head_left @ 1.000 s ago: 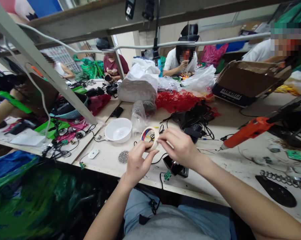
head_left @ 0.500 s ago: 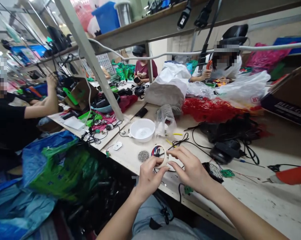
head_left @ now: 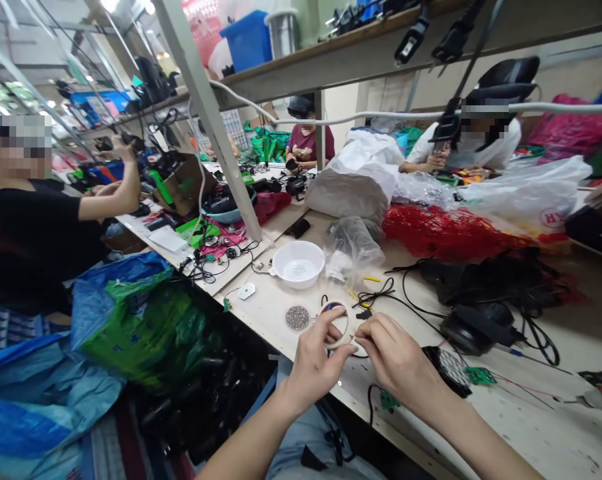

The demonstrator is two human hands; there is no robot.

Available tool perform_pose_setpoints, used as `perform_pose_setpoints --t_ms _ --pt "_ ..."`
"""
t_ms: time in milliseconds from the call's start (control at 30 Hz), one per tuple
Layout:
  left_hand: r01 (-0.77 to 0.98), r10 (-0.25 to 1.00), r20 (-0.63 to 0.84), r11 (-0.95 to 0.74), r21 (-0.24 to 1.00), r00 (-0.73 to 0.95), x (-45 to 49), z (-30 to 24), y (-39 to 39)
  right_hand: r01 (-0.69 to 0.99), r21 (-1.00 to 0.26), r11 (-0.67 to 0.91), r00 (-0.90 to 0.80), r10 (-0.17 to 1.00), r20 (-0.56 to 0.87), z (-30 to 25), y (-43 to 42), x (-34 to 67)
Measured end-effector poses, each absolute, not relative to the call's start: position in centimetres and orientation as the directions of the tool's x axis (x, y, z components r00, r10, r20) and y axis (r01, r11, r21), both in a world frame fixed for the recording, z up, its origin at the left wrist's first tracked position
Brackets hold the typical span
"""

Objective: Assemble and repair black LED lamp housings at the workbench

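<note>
Apparently cream tape roll (head_left: 347, 325), narrow smooth ring, held in left hand's (head_left: 315, 363) closed grip; right hand (head_left: 398, 360) pinched alongside, hold unclear.

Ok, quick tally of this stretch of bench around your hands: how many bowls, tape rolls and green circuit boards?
White plastic bowl: 1
Roll of pale tape, in the left hand: 1
Green circuit boards: 3
Total: 5
</note>
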State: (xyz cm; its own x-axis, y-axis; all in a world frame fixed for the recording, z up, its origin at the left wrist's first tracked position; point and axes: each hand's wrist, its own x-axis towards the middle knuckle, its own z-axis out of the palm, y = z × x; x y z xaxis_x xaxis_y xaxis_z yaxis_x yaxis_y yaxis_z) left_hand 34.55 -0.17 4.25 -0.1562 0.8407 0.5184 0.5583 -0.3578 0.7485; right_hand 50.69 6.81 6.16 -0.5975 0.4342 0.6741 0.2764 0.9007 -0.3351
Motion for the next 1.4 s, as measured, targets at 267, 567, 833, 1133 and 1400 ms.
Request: perform_pose_setpoints --t_ms 267,567,833,1133,1400 --pt "0.727 0.834 0.551 -0.378 0.573 -0.002 34.6 5.0 0.2 0.329 -0.173 0.928 -0.609 0.349 0.712 6.7 7.3 50.9" --pt "0.892 0.849 0.522 -0.298 0.341 0.085 35.6 5.3 0.7 0.376 0.138 0.916 -0.673 0.167 0.721 7.1 7.4 51.0" --pt "0.923 0.780 0.617 -0.308 0.230 0.107 36.1 5.0 2.2 0.493 0.065 0.867 -0.646 0.315 0.695 7.6 7.6 50.6" --pt "0.772 0.405 0.914 -0.592 0.232 0.036 37.1 9.6 3.6 0.761 -0.542 0.356 0.061 0.793 0.606 8.6 12.1 56.6" --pt "0.739 0.757 0.538 -0.592 0.323 0.372 38.1 2.8 13.5 0.285 -0.943 0.171 0.158 0.962 0.222 5.4 6.1 61.2"
